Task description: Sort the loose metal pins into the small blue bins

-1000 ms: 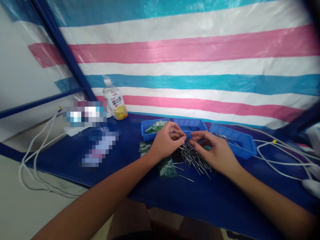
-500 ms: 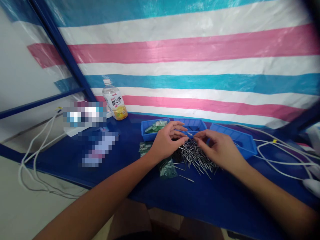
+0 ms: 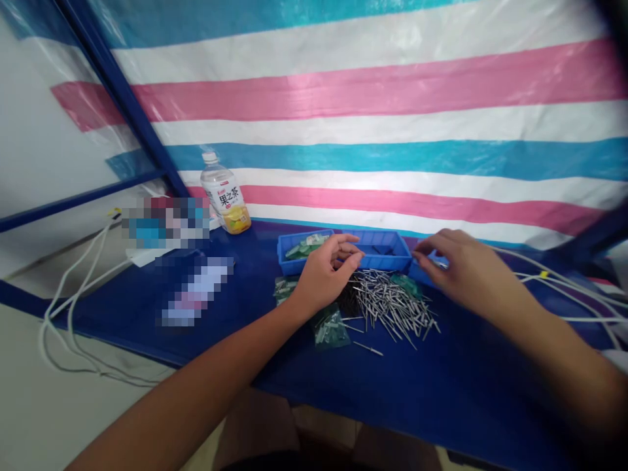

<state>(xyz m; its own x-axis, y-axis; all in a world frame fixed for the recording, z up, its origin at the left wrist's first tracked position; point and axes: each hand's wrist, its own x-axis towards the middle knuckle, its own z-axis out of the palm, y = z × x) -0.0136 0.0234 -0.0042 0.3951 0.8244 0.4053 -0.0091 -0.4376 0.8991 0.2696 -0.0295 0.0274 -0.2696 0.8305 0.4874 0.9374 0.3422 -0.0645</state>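
The left hand (image 3: 321, 278) rested at the left side of a loose pile of metal pins (image 3: 392, 304) in the middle of the blue desk (image 3: 417, 392). Its fingers were curled and its thumb lay close to the forefinger just in front of the trays. The gap between them was narrow, but I could not tell whether a pin sat in it. The right hand (image 3: 466, 268) hovered palm down over the right-hand blue tray (image 3: 422, 273) near the desk's back edge, covering most of it. It was blurred, with bent fingers pointing left, and whether it held anything could not be told.

The pins lay spread flat, probably so single ones could be picked off from either side. One stray pin (image 3: 367, 348) lay toward the front edge. Three trays stood in a row behind the pile, within easy reach of both hands. The left tray (image 3: 294, 243) held green parts, and the middle tray (image 3: 380, 245) looked nearly bare. Small plastic bags of green parts (image 3: 331, 327) lay just beside the left wrist.

A tea bottle (image 3: 226, 203) stood upright at the back left, well apart from the pins. White cables (image 3: 564, 288) trailed along the right edge.
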